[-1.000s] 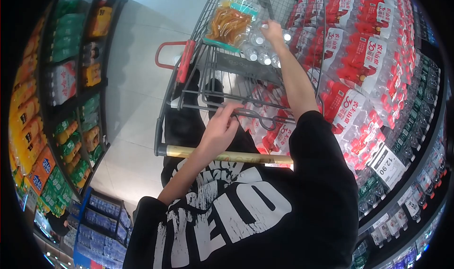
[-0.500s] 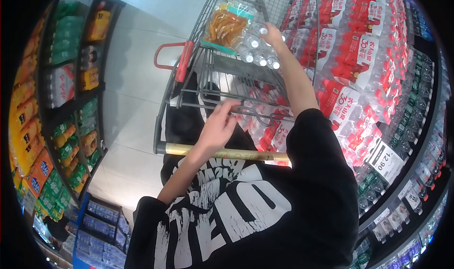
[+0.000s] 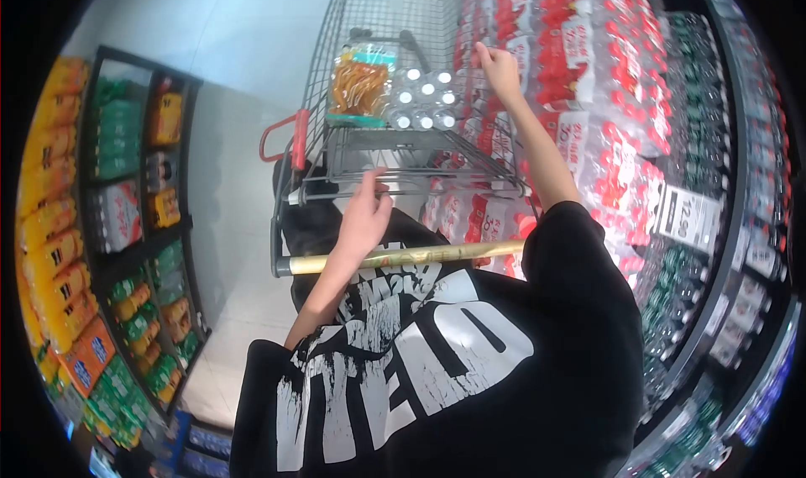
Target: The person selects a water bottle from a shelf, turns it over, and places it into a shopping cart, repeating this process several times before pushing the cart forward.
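My right hand is raised by the right side of the shopping cart, fingers curled in and thumb up, with nothing visible in it. To its left, inside the cart, several clear water bottles with white caps stand bunched together. Beside them lies a clear bag of orange-brown food with teal edges. My left hand is at the cart's folding seat frame, fingers loosely extended with the tips at its bar. The yellowish push handle runs in front of my black shirt.
Red-labelled packs of bottled water are stacked high against the cart's right side. A price sign reading 12.90 hangs on the shelf there. Across the pale floor, a dark drinks shelf stands at the left.
My right hand has left the bottles in the cart and moved out over its right side. The bottles stay in the cart. My left hand remains by the seat frame while the view shifts.
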Motion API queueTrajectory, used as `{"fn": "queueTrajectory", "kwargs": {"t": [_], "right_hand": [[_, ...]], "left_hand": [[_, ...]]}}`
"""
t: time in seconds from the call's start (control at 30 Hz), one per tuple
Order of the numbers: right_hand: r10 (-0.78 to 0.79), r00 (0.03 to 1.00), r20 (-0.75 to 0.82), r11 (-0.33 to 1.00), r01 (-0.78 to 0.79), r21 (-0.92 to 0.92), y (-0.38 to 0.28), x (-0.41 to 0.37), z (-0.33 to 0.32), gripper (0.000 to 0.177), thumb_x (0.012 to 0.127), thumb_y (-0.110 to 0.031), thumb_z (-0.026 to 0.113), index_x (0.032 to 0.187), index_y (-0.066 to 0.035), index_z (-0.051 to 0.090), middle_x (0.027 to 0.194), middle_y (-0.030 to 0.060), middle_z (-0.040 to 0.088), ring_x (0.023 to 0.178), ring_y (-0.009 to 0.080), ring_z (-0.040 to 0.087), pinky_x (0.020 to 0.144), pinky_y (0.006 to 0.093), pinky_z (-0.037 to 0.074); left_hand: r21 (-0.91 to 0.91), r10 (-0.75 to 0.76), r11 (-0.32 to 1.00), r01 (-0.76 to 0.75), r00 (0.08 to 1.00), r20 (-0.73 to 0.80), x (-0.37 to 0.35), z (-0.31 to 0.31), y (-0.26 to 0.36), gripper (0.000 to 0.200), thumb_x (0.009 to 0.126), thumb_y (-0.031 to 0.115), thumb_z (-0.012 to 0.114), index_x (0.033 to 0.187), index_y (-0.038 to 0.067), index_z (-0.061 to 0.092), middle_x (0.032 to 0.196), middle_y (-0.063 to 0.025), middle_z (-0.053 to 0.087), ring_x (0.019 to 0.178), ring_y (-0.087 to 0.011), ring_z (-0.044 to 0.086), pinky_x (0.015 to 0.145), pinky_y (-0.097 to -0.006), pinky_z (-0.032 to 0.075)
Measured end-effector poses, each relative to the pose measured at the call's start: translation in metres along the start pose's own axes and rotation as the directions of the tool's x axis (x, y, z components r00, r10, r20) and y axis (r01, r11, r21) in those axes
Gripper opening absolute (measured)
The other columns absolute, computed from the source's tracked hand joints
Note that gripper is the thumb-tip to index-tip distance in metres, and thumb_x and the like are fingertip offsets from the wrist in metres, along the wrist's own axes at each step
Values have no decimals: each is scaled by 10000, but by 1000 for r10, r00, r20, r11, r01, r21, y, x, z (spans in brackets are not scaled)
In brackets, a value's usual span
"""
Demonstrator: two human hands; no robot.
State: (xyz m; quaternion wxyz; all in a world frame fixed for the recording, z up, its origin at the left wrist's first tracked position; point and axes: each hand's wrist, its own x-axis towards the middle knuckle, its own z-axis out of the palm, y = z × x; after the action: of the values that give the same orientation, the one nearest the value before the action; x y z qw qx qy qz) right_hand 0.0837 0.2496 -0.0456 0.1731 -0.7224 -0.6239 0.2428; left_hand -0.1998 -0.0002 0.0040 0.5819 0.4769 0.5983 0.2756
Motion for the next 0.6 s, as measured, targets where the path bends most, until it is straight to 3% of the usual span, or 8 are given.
{"fn": "queueTrajectory", "kwargs": {"t": [0.03, 0.2, 0.27, 0.3, 0.43, 0.5, 0.53, 0.6], "right_hand": [[-294, 922, -253, 947, 317, 54, -2, -9, -7, 258, 855, -286, 572, 913, -64, 692, 768, 126, 678, 746, 248, 663, 690, 327, 500], [12, 978, -210, 889, 86, 450, -24, -60, -107, 334, 876, -314, 581, 827, 5, 666, 701, 79, 674, 546, 134, 636, 532, 238, 476], [81, 965, -248, 937, 10, 348, -29, -92, -153, 336, 889, -323, 564, 879, -4, 665, 683, 74, 666, 508, 130, 615, 493, 250, 458], [31, 957, -288, 861, 121, 493, -18, -106, -162, 316, 904, -311, 542, 946, -21, 660, 678, 61, 655, 529, 111, 609, 488, 260, 445], [-94, 818, -567, 971, 200, 128, -8, -186, -208, 298, 925, -286, 505, 1044, -43, 629, 713, 50, 660, 555, 101, 610, 497, 255, 442], [164, 809, -565, 985, -106, 134, 17, -224, -228, 280, 917, -230, 521, 1130, -62, 591, 786, 66, 679, 590, 105, 623, 545, 241, 456], [96, 755, -648, 943, 139, 301, 23, -245, -229, 280, 898, -190, 553, 1148, -70, 588, 778, 66, 677, 595, 95, 618, 579, 230, 459], [3, 576, -817, 909, 338, 242, 27, -280, -228, 242, 878, -193, 594, 1076, -58, 634, 747, 55, 661, 592, 75, 605, 600, 231, 461]], "left_hand": [[59, 34, 998, -32, 999, -24, 3, 0, -3, 424, 839, 118, 493, 1248, 103, 382, 967, -152, 594, 687, -249, 587, 685, -370, 461], [151, 93, 985, -88, 995, -22, 3, -4, 5, 420, 891, 151, 429, 1294, 90, 328, 929, -148, 666, 643, -207, 657, 610, -304, 482], [177, 148, 974, -142, 989, -23, -1, -4, 11, 407, 915, 189, 416, 1300, 92, 325, 934, -147, 667, 659, -208, 661, 605, -301, 478], [135, 213, 969, -206, 976, -39, -5, -3, 17, 343, 935, 188, 428, 1251, 68, 372, 891, -137, 664, 631, -198, 645, 594, -290, 469], [60, 419, 906, -420, 908, 26, -6, 1, 12, 185, 941, 160, 468, 1002, -13, 493, 781, -105, 616, 575, -160, 573, 566, -264, 450], [134, 450, 877, -461, 887, 104, -5, -1, 11, 180, 939, 157, 471, 978, -18, 494, 773, -102, 604, 580, -159, 570, 565, -260, 447], [200, 453, 854, -480, 876, 168, -9, -4, 10, 178, 938, 154, 475, 955, -22, 494, 765, -98, 592, 584, -158, 567, 564, -256, 444], [234, 566, 757, -610, 791, 231, -8, -4, 9, 154, 937, 134, 471, 950, -17, 494, 888, -116, 564, 591, -162, 562, 577, -266, 452]]}}
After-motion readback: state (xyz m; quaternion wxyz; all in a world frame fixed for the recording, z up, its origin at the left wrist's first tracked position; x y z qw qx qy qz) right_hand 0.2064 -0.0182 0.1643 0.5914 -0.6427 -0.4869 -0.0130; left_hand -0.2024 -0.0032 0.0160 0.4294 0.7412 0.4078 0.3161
